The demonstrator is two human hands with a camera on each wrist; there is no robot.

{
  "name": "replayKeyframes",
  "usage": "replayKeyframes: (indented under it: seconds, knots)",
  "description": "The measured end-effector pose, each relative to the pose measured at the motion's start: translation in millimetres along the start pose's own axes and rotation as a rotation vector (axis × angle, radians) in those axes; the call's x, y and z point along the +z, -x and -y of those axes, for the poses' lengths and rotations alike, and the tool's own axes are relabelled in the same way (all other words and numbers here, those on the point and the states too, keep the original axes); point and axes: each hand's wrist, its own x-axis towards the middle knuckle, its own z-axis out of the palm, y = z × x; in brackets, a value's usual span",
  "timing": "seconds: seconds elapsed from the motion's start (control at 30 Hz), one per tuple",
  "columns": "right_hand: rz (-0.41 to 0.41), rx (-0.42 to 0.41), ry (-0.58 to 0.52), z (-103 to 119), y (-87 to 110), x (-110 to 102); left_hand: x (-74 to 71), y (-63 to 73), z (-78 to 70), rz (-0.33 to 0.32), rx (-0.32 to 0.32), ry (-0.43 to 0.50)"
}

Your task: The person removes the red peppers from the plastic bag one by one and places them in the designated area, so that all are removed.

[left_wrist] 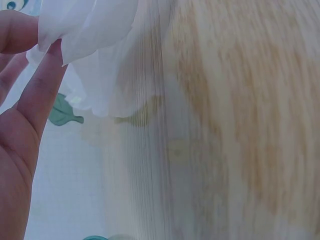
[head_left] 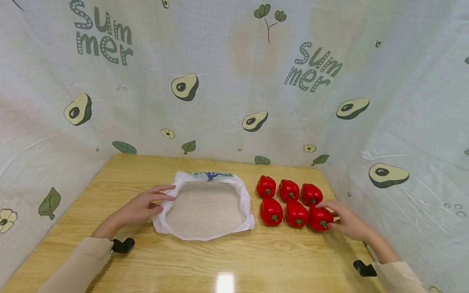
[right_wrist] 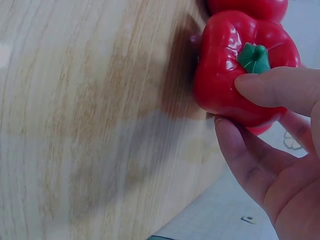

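A white plastic bag (head_left: 210,236) stands on the table with its mouth spread wide. A blue tree print shows on its far rim, and the inside looks pale beige. My left hand (head_left: 143,205) holds the bag's left rim; in the left wrist view the thin film lies between thumb and fingers. To the right of the bag, glossy red bell peppers with green stems sit in two rows. My right hand (head_left: 346,219) grips the near-right bell pepper (right_wrist: 220,75), thumb beside the stem and fingers around its outer side. The pepper is among the others, close against its neighbour.
The other bell peppers, such as the near-left one (head_left: 269,209) and the far-left one (head_left: 264,184), stand close together. Printed cloth (head_left: 220,61) hangs behind and along both sides of the wooden table (head_left: 183,268). Light glares near the table's front.
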Motion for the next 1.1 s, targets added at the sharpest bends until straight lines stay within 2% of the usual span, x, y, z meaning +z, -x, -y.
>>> replayKeyframes:
  seconds: [0.27,0.57,0.8,0.93,1.1]
  knots:
    - [0.003,-0.011,-0.031,-2,2.9,1,0.7,0.7,3.3,-0.007,-0.019,0.000]
    - [0.031,0.049,-0.083,-1,5.2,3,0.5,1.1,1.5,-0.016,0.005,-0.004]
    - [0.055,0.076,-0.116,1,6.0,1,0.8,1.6,1.5,-0.011,-0.038,-0.001]
    - [0.080,0.086,-0.143,4,6.9,-2,0.6,2.1,1.7,-0.018,-0.035,-0.003]
    - [0.125,0.138,-0.147,10,9.6,-8,-1.5,3.8,2.1,-0.028,-0.042,-0.016]
